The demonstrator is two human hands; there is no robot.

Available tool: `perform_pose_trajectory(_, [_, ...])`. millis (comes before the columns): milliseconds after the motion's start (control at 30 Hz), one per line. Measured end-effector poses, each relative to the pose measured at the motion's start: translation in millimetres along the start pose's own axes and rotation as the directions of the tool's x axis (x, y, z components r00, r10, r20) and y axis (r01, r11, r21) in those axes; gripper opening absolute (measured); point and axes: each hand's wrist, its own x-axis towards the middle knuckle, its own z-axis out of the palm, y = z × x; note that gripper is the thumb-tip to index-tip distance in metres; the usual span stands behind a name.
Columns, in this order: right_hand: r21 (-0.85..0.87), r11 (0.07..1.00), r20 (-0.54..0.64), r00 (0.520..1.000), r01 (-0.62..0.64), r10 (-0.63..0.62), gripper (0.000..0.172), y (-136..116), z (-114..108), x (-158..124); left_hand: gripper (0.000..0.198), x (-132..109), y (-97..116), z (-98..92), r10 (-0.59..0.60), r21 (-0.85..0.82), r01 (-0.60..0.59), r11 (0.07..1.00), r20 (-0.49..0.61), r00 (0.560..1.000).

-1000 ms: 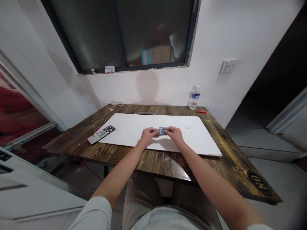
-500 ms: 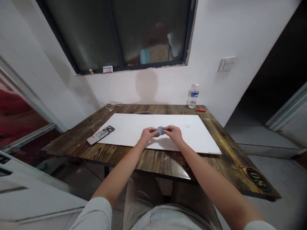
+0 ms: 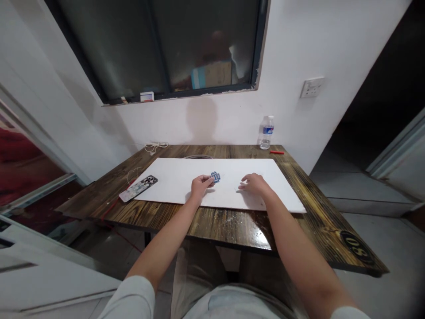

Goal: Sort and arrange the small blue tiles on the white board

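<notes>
1. Left hand [image 3: 200, 186]: thumb and fingers pinched on a small blue-and-white piece [image 3: 215, 177], at the fingertips.
2. Right hand [image 3: 255, 183]: apart from the left, fingers loosely curled; I cannot tell whether they grip anything.
3. Beneath both hands: a white board [image 3: 175, 173] on the wooden bench [image 3: 215, 228].
4. Left of the left hand: a phone [image 3: 137, 189].
5. Beyond the right hand: an upright bottle [image 3: 267, 130], a red stick [image 3: 276, 152] beside it.

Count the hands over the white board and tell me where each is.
2: the left hand, left of the middle of the white board, holding a small blue piece; the right hand, over the board's right half. No others show.
</notes>
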Motion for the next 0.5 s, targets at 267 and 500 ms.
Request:
perform_pose_trajectory(267, [-0.173, 0.985, 0.202, 0.977, -0.028, 0.063, 0.019, 5, 1, -1, 0.047, -1, 1, 1.2, -0.004, -0.005, 0.004, 1.0, 0.022, 1.0])
perform_pose_trajectory(500, [-0.133, 0.991, 0.2, 0.979, -0.005, 0.031, 0.017, -7, -9, -5, 0.045, -2, 1, 0.2, -0.009, 0.02, 0.009, 1.0, 0.017, 1.0])
